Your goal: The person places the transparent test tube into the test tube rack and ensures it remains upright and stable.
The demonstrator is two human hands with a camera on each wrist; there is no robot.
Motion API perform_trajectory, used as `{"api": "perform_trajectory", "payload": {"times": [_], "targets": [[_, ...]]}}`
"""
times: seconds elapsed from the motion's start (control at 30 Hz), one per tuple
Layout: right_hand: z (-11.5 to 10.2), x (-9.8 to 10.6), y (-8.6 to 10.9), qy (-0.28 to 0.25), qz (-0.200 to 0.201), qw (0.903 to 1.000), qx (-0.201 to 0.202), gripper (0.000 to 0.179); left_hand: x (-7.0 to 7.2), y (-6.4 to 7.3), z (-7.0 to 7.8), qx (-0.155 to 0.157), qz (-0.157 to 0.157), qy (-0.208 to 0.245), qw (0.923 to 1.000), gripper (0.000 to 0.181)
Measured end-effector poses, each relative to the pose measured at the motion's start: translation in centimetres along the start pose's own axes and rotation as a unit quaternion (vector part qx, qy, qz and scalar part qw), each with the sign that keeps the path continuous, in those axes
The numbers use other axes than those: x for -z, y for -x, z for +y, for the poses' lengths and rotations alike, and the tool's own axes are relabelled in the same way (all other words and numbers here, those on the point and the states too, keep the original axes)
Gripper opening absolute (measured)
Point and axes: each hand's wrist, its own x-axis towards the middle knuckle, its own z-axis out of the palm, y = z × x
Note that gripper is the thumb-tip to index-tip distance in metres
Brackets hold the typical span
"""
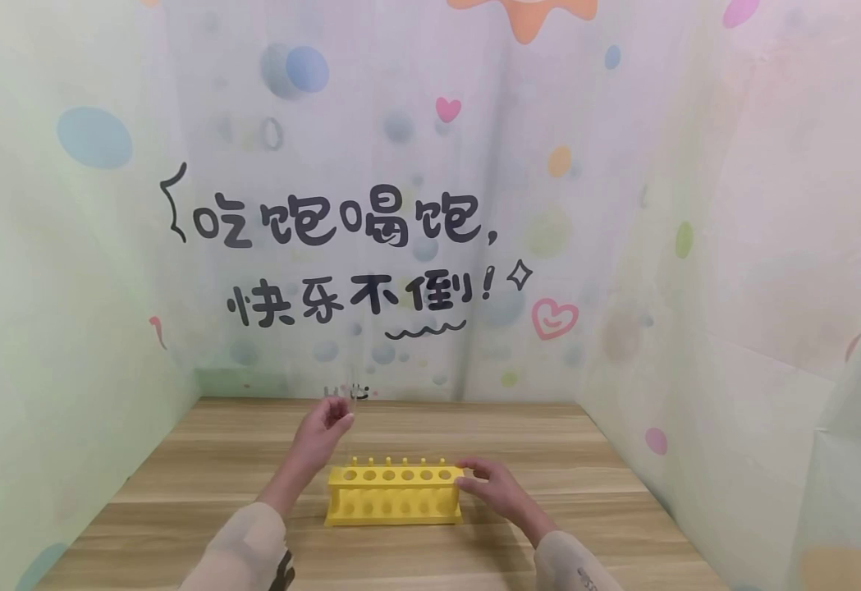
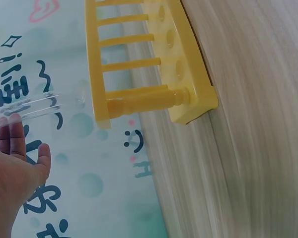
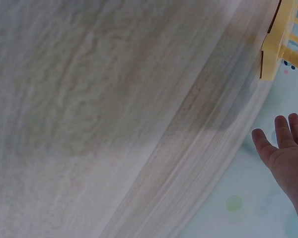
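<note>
A yellow test tube rack (image 1: 393, 486) stands on the table, with a row of round holes along its top and short pegs behind them. My left hand (image 1: 324, 424) is raised above the rack's left end and pinches a clear test tube, faint in the head view. In the left wrist view the transparent test tube (image 2: 42, 105) lies against the fingertips, its rounded end close to the rack's top bar. At the right end of the rack is my right hand (image 1: 496, 486), fingers extended. Whether it touches the rack I cannot tell.
The wood-grain table (image 1: 267, 451) runs back to a printed backdrop (image 1: 371, 123) with dark lettering and coloured spots. Pale sheets (image 1: 755, 287) enclose the left and right sides.
</note>
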Motion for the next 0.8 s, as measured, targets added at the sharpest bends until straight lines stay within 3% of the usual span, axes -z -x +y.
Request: {"api": "perform_trajectory", "payload": {"times": [0.3, 0.8], "targets": [[-0.2, 0.1, 0.2, -0.013, -0.001, 0.9999, 0.004, 0.038, -0.4, 0.5, -0.9, 0.005, -0.006, 0.011, 0.9999, 0.026], [0.0, 0.0, 0.1, -0.016, 0.002, 0.9999, 0.0, 0.039, -0.5, 2.0, -2.6, -0.003, -0.01, -0.042, 0.999, 0.027]]}}
